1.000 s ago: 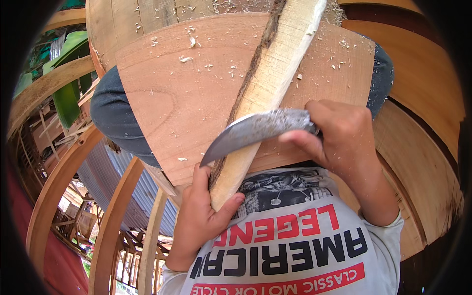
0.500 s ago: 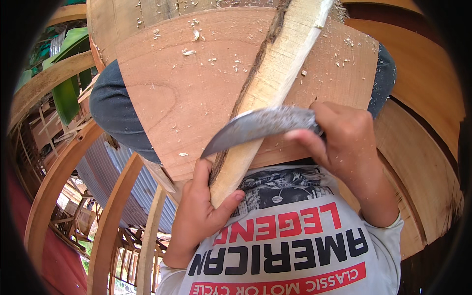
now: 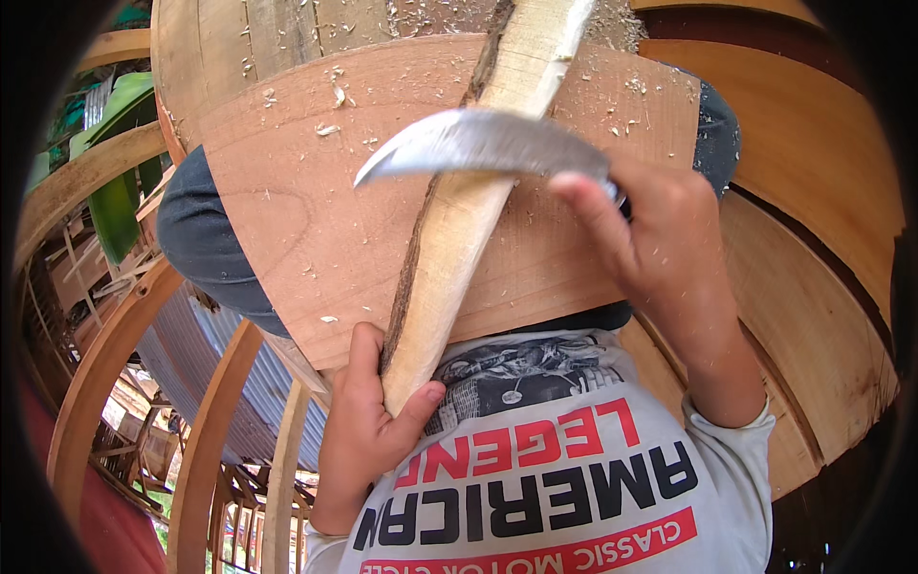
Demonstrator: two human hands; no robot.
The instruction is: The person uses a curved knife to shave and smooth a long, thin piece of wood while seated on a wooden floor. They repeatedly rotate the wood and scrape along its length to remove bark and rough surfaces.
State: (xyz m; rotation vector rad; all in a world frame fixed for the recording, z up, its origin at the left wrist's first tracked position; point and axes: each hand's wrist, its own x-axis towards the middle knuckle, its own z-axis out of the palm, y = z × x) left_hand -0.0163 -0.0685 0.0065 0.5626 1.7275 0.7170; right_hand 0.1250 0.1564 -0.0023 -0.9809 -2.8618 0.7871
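My left hand (image 3: 376,421) is closed round the near end of a long strip of wood (image 3: 449,234). The strip has dark bark along its left edge and a pale, cut right side, and it slants up and away to the far edge of view. In my right hand (image 3: 665,225) is the handle of a broad curved knife (image 3: 478,148). Its blade lies across the strip about midway, the tip pointing left past the bark edge. The handle is mostly hidden by my fingers.
A reddish wooden board (image 3: 287,220) rests over my legs beneath the strip, with scattered shavings (image 3: 328,129) on it. Planks (image 3: 287,29) lie beyond it. Curved-looking wooden rails (image 3: 215,430) and corrugated metal sheet (image 3: 239,368) are at the left, wide boards (image 3: 784,316) at the right.
The knife in my right hand has moved away from me along the strip, from near my left hand toward the middle. My left hand keeps its grip on the near end.
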